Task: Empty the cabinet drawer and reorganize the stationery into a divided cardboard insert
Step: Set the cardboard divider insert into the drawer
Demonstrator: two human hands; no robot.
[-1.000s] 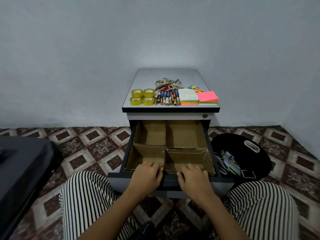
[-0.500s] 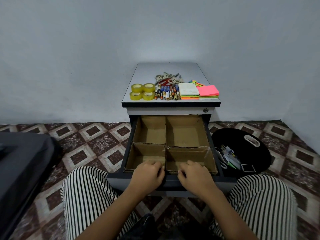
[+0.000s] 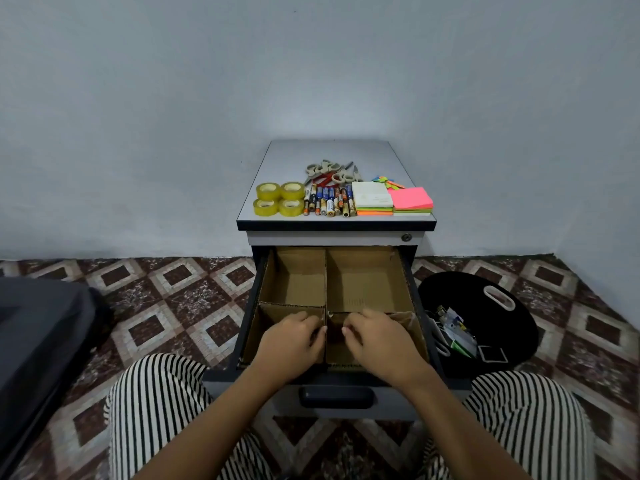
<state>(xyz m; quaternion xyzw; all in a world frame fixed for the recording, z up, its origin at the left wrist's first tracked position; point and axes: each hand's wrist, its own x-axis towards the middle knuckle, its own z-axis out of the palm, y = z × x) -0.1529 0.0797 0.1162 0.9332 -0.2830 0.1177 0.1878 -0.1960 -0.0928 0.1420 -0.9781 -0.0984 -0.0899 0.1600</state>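
1. The dark grey metal drawer [image 3: 420,306] of the small grey cabinet [image 3: 332,238] stands pulled out toward the person, its long axis running from the knees to the wall.
2. A brown divided cardboard insert [image 3: 298,285] sits inside the drawer and fills it, its long side along the same axis. One divider runs front to back and a cross wall runs left to right, making four compartments.
3. The two far compartments show only their bare cardboard floors. The right one is wider.
4. The left hand [image 3: 291,341] is in the near left compartment, knuckles up, fingers curled, fingertips against the central divider.
5. The right hand [image 3: 377,341] is in the near right compartment, fingers likewise curled, just beside the divider. I cannot tell whether either hand grips the cardboard.
6. On the cabinet's pale grey tabletop [image 3: 329,150], near the front edge, lie:
   - four yellowish tape rolls [image 3: 280,199], flat, in a two-by-two block at the left;
   - a row of small battery-like cylinders [image 3: 329,202], side by side, long axes front to back;
   - a heap of grey- and red-handled scissors [image 3: 329,171] behind them;
   - a white-topped sticky-note stack [image 3: 372,199] touching a pink-topped stack [image 3: 412,199] at the right.
7. On the patterned tile floor [image 3: 173,306] right of the drawer lies a black round container [image 3: 485,323] with small clips and cards at its left edge.
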